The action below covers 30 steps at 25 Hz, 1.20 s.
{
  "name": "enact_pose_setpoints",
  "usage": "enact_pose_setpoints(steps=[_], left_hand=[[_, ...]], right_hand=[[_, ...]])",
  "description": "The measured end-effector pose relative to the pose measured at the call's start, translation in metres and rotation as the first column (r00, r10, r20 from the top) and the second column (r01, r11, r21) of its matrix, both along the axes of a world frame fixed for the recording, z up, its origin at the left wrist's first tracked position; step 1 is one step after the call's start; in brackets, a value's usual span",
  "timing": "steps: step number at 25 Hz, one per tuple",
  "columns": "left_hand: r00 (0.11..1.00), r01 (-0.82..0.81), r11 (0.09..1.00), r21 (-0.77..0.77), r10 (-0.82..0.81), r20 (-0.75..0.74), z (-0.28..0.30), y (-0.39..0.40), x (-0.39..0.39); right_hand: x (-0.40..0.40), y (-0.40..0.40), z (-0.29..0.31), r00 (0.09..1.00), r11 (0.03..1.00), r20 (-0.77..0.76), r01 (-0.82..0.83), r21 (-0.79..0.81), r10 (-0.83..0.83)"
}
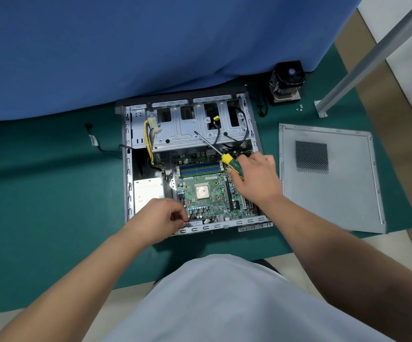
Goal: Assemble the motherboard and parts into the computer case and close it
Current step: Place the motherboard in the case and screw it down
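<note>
A: Where does the motherboard (207, 193) sit at this point?

B: Flat inside the open computer case (128, 169), which lies on its side on the green mat (52, 193). The left hand (161, 218) is at the board's near left corner, fingers (179, 214) curled in a pinch on something small that I cannot make out, perhaps a screw. The right hand (256, 178) is wrapped around the screwdriver (224, 157), its tip pointing up over the drive cage (187, 129).

A: How would the board handle if it needs nudging?

B: I judge it light, thin and a bit bendy, and easy to damage. Best held by its bare edges or corners, never by the chip (203, 191) in the middle or the memory sticks (200, 168). Pressing on the middle could flex it.

A: And the other parts?

B: The cooler (286, 81) stands well apart on the mat, beyond the case's far right corner. It looks heavy for its size; grip it by the frame, not the blades or its base. The side panel (330, 178) lies just right of the case: stiff sheet metal, likely sharp at the rim, so lift it by two opposite edges
</note>
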<state>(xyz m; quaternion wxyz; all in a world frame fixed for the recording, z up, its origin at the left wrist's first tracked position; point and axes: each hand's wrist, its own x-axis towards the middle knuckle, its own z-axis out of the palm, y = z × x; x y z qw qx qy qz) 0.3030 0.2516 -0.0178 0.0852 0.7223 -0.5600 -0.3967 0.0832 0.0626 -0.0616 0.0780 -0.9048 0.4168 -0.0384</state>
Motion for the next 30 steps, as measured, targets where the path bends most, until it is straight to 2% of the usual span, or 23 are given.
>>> enact_pose_setpoints(steps=[4,11,15,18,20,22,24,26,30], left_hand=[[1.000,-0.020,1.000,0.022,0.020,-0.020,0.001,0.001,-0.003],[0.973,-0.137,0.990,0.026,0.139,-0.181,0.004,0.016,0.006],[0.947,-0.239,0.970,0.030,0.240,-0.212,0.008,-0.007,0.005],[0.951,-0.259,0.958,-0.125,0.231,-0.204,0.010,-0.047,-0.001],[0.976,-0.205,0.942,-0.267,0.178,-0.121,0.007,-0.077,-0.003],[0.986,-0.157,0.909,-0.386,0.167,-0.008,0.000,-0.108,0.000],[0.977,-0.089,0.884,-0.459,0.167,0.132,-0.006,-0.141,0.008],[0.945,-0.017,0.904,-0.427,0.154,0.289,-0.013,-0.172,0.019],[0.876,-0.058,0.971,-0.232,0.161,0.454,-0.041,-0.198,0.035]], right_hand=[[0.000,0.000,0.000,1.000,1.000,0.018,-0.004,0.002,0.004],[-0.005,-0.001,0.004,0.989,0.998,0.144,0.006,0.062,-0.015],[-0.007,0.000,0.009,0.975,0.981,0.214,0.027,0.190,-0.068],[-0.009,-0.004,0.016,0.955,0.924,0.236,0.083,0.372,-0.181],[-0.010,-0.011,0.024,0.901,0.853,0.336,0.068,0.517,-0.275],[-0.012,-0.028,0.034,0.799,0.763,0.439,0.038,0.645,-0.411],[-0.016,-0.054,0.037,0.692,0.687,0.448,0.096,0.720,-0.566],[-0.025,-0.087,0.032,0.632,0.629,0.401,0.181,0.756,-0.663],[-0.035,-0.140,-0.001,0.649,0.595,0.304,0.289,0.750,-0.698]])
